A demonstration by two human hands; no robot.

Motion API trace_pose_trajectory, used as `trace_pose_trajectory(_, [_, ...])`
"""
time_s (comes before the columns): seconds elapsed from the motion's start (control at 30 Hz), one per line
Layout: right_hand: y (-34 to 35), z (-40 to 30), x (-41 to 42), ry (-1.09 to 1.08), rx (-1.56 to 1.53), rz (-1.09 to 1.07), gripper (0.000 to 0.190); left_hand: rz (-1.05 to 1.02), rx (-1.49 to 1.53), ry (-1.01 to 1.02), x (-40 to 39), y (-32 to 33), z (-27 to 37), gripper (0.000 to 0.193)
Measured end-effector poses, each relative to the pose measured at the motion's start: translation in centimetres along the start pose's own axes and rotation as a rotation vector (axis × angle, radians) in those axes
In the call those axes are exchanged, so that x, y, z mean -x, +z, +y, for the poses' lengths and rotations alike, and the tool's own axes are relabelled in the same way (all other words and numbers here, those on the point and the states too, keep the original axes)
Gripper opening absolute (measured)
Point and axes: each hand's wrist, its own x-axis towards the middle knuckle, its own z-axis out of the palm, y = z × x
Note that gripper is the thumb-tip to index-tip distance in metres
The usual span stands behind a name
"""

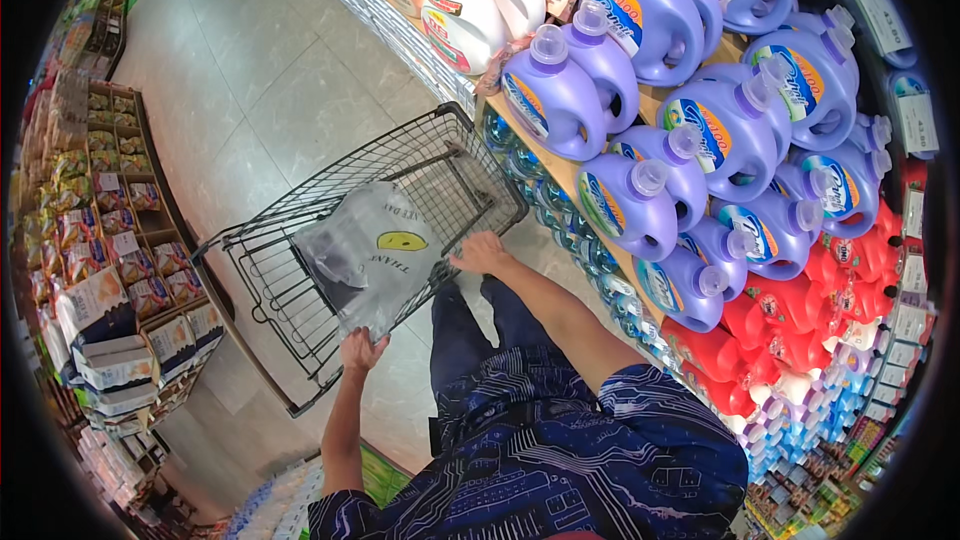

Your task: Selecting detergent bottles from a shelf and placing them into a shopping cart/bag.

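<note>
A black wire shopping cart [300, 187] stands in front of me, turned at an angle. Inside it lies a translucent plastic bag [397, 270] with a yellow smiley print and lettering; a dark item shows at its left side. My left hand [361, 351] is at the cart's near side, its fingers closed on the lower end of the bag. My right hand [480, 252] rests on the cart's near rim, to the right of the bag; whether its fingers wrap the wire is hard to tell.
Purple detergent bottles [645, 22] crowd a display at the right, beside white bottles [465, 15] and red bottles [780, 315]. Shelves of packaged snacks [146, 262] line the left. Grey floor tiles [217, 52] run between them.
</note>
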Motion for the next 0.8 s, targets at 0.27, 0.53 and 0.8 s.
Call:
trace_pose_trajectory(0.27, [1.5,1.7,3.9,-0.023,-0.016,-0.028,0.065,-0.005,0.037,-0.002,3.5,3.0,2.9,0.063])
trace_pose_trajectory(0.53, [1.3,1.4,5.4,-0.020,-0.006,-0.101,0.063,0.012,0.051,-0.005,5.8,3.9,4.0,0.063])
trace_pose_trajectory(0.8, [3.3,2.0,5.7,-0.050,0.007,-0.007,0.066,0.050,0.072,0.009,6.2,3.4,4.4,0.062])
